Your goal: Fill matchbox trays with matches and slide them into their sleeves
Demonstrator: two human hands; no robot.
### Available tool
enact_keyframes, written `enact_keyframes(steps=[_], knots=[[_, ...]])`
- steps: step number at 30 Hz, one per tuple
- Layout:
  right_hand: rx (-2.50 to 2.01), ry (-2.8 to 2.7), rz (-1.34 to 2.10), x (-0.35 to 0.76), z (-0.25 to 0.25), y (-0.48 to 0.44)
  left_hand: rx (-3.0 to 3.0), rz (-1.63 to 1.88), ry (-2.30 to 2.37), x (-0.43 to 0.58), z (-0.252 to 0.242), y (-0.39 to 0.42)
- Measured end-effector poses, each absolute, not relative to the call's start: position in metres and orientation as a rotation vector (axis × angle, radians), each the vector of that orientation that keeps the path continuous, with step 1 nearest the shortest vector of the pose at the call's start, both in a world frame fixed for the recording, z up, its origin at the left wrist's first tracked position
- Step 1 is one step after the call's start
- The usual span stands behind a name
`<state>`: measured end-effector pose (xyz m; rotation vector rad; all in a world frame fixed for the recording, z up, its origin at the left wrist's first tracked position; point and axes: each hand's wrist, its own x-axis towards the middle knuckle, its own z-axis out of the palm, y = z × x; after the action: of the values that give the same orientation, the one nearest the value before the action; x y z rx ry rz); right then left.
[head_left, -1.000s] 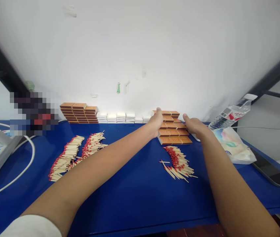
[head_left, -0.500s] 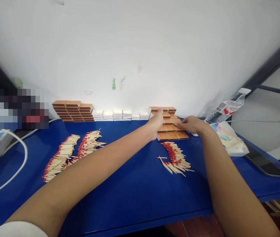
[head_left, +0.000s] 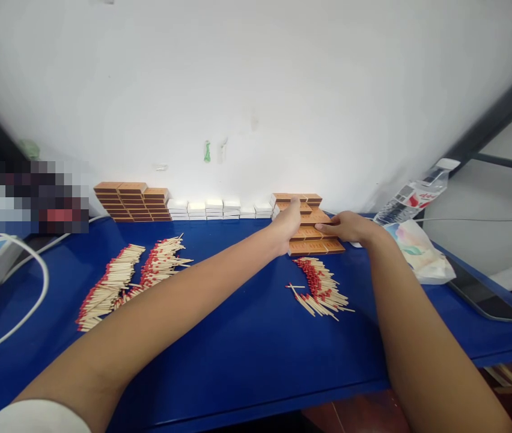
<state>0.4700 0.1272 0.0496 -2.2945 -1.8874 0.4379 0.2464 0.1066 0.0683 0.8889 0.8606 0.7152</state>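
Orange-brown matchboxes [head_left: 315, 247] are laid in stepped rows against the wall, right of centre. At their left side is my left hand [head_left: 285, 227], closed against the boxes, its thumb up and its other fingers largely hidden. My right hand [head_left: 348, 227] grips the right end of a middle row, thumb and fingers pressed on a matchbox. Just in front of the rows lies a curved pile of red-tipped matches [head_left: 323, 287], with a few loose sticks at its left.
More matches [head_left: 110, 282] lie in two long piles at left, partly behind my left forearm. Along the wall stand stacked matchboxes [head_left: 132, 203] and small white boxes [head_left: 206, 210]. At right are a water bottle [head_left: 413, 195], a tissue pack [head_left: 418, 252] and a phone [head_left: 485, 294]. A white cable [head_left: 45, 282] loops at left.
My right hand has shifted very slightly left along the matchboxes. My left hand stays at their left side, and the match piles look the same.
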Motion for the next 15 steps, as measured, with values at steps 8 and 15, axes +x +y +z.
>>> enact_keyframes(steps=[8, 15], knots=[[-2.307, -1.825, 0.402, 0.4656, 0.0454, 0.1311, 0.896, 0.721, 0.867, 0.2494, 0.0637, 0.1102], [-2.301, -1.644, 0.489, 0.4677, 0.0457, 0.1302, 0.877, 0.728, 0.838, 0.2498, 0.0658, 0.1063]])
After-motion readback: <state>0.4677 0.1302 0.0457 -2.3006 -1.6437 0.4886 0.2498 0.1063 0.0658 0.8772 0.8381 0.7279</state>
